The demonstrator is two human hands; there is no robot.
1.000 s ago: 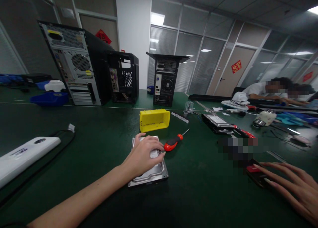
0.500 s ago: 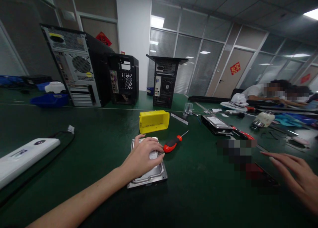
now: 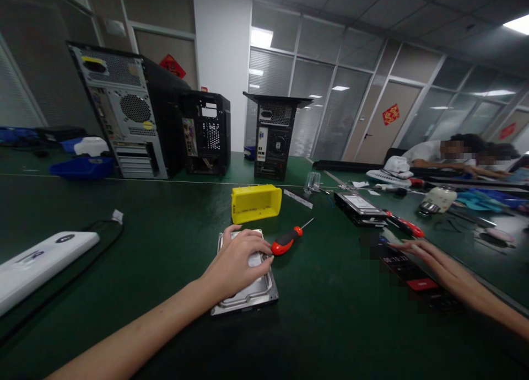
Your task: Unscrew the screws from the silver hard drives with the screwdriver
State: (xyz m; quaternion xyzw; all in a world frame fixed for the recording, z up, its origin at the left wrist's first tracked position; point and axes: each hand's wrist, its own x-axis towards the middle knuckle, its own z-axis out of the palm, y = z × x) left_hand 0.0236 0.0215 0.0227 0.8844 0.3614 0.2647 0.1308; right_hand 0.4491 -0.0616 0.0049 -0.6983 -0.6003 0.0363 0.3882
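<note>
A silver hard drive [image 3: 260, 293] lies on the green table, and my left hand [image 3: 243, 258] rests over it with its fingers bent on the top and right edge. Just right of those fingertips is a red and black screwdriver [image 3: 286, 240], its tip pointing away to the upper right. Over at the right, my right hand [image 3: 425, 253] reaches above a dark, partly pixelated phone-like device [image 3: 413, 281]. Its fingers are stretched out near the device's far end; whether they touch it is unclear.
Beyond the drive stands a yellow bin [image 3: 256, 203]. Another hard drive [image 3: 360, 208] and a second screwdriver [image 3: 404, 224] lie to the right. Computer towers [image 3: 275, 137] line the back. A white power strip [image 3: 45, 264] is at left. People lean over a table at far right.
My right hand has moved left and farther forward, from beside the dark device to above it. My left hand and the hard drive have stayed put.
</note>
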